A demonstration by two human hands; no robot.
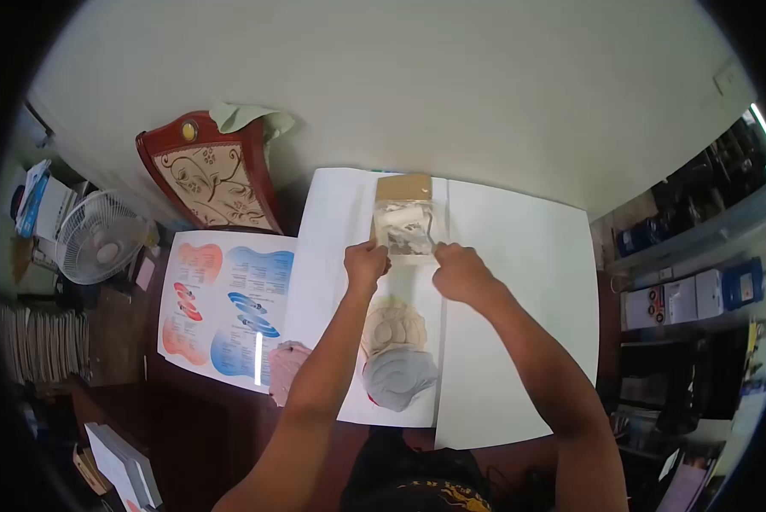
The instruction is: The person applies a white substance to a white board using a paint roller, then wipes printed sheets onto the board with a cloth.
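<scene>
Both arms reach forward over the white sheets. My left hand (368, 264) is closed on the near left corner of a see-through plastic package (407, 229). At its near right corner, my right hand (462, 271) pinches the edge. Whitish, crumpled contents show through the plastic, but I cannot make out what they are. A brown cardboard-like part (403, 187) forms its far end. Nearer to me lie a beige rounded cloth item (393, 322) and a grey one (398, 381), the grey overlapping the beige. A pink cloth item (287, 369) rests left of my left forearm.
White sheets (519, 341) cover the table, beside a printed red and blue poster (229, 307). A wooden chair (204, 175) with a green cloth (251, 118) stands behind, near the wall. A fan (103, 239) is at left; shelves with boxes (686, 300) line the right.
</scene>
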